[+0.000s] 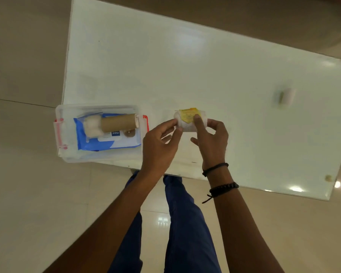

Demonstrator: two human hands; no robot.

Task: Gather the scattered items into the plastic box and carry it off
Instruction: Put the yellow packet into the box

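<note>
Item: white gauze roll [189, 123], yellow label, pinched between left hand [161, 142] and right hand [212, 139]; plastic box [67, 154] lies left, likely its destination.

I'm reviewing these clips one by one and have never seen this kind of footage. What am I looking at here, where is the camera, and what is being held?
There is no machine: a person works with bare hands, and the one camera sits on their head, looking down, so you see their arms and legs below. Both the left hand and the right hand hold a small white roll with a yellow label just above a white table. To the left, at the table's corner, stands an open clear plastic box with red latches. Inside lie a blue wipes pack, a brown roll and a white bundle. Farther right on the table lies another small white item, too blurred to identify.
</note>
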